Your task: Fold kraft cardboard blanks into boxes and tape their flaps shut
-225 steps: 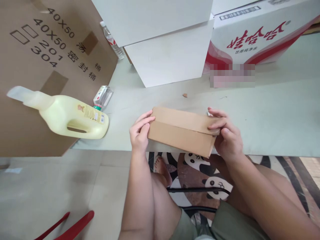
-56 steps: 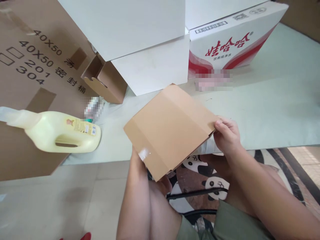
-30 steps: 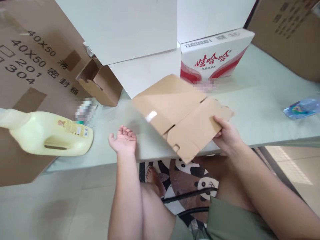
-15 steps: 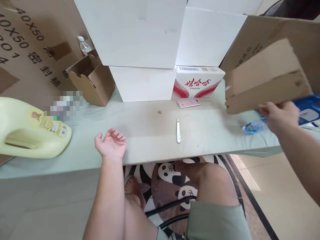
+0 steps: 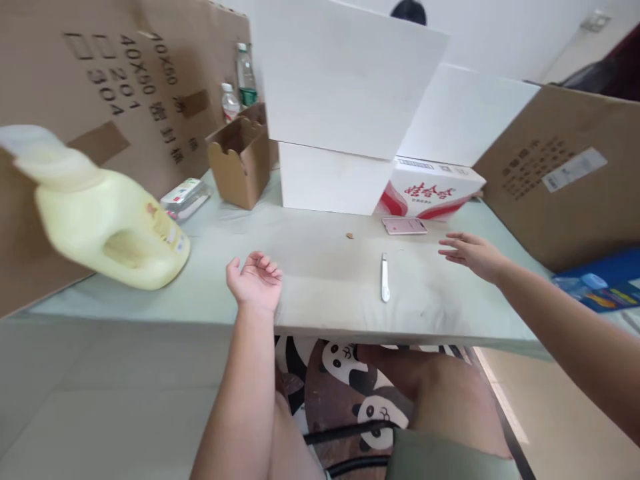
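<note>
My left hand (image 5: pixel 254 283) rests palm up near the front edge of the pale green table (image 5: pixel 320 313), fingers loosely curled and empty. My right hand (image 5: pixel 470 252) hovers above the table on the right, fingers stretched out toward the left, holding nothing. A white utility knife (image 5: pixel 384 277) lies between the two hands. Just beyond the knife, a pink phone (image 5: pixel 405 225) lies flat. A small open brown carton (image 5: pixel 240 160) stands at the back left. The flat brown box from before is out of view.
A pale yellow jug (image 5: pixel 103 217) lies on its side at the left. Stacked white boxes (image 5: pixel 340 113) and a red-and-white case (image 5: pixel 435 193) stand behind. Large brown cardboard sheets (image 5: pixel 565 180) lean at both sides. Water bottles (image 5: pixel 239 80) stand at the back; blue packaging (image 5: pixel 600 287) lies right.
My right hand carried the folded brown box off to the right, let it go out of view, and has come back empty over the table. My left hand stayed put.
</note>
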Action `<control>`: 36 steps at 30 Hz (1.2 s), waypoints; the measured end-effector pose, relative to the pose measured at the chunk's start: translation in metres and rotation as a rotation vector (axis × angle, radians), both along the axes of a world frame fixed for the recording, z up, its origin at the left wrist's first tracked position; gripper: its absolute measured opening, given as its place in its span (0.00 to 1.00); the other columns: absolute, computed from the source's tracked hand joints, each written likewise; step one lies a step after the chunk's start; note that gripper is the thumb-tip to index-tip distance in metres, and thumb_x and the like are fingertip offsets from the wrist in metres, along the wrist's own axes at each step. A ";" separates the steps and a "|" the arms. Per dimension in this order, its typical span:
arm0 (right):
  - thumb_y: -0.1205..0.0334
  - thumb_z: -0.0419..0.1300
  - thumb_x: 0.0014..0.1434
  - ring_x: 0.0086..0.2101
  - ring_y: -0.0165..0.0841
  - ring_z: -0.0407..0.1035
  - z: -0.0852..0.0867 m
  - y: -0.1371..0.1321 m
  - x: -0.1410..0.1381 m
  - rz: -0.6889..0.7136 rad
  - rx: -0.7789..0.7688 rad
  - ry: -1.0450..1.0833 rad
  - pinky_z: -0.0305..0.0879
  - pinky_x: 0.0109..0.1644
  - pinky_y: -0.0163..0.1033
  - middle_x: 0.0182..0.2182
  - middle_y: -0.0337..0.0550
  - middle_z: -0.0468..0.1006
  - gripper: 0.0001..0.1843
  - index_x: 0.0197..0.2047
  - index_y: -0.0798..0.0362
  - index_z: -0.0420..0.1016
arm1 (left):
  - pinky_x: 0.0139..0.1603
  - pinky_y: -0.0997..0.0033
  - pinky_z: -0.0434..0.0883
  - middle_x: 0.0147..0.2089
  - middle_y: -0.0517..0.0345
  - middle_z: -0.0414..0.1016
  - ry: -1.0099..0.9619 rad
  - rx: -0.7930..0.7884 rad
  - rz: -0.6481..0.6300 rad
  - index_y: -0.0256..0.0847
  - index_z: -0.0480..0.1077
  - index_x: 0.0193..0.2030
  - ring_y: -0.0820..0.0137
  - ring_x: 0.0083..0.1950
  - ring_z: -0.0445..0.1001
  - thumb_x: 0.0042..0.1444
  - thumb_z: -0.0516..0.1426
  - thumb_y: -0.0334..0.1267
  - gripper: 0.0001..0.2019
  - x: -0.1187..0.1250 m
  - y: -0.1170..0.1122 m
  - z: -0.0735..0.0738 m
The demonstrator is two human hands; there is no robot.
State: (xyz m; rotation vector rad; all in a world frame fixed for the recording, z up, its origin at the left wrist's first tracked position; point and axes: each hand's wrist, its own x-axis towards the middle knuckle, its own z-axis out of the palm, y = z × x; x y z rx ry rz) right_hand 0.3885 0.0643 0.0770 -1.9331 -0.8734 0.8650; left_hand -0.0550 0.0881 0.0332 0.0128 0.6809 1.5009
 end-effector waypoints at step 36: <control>0.52 0.56 0.65 0.56 0.49 0.72 0.010 -0.020 -0.227 0.535 0.708 -0.564 0.65 0.65 0.63 0.48 0.41 0.79 0.06 0.41 0.33 0.74 | 0.60 0.67 0.65 0.54 0.54 0.76 0.777 0.363 0.432 0.47 0.77 0.46 0.63 0.61 0.71 0.55 0.65 0.46 0.12 -0.059 -0.016 -0.017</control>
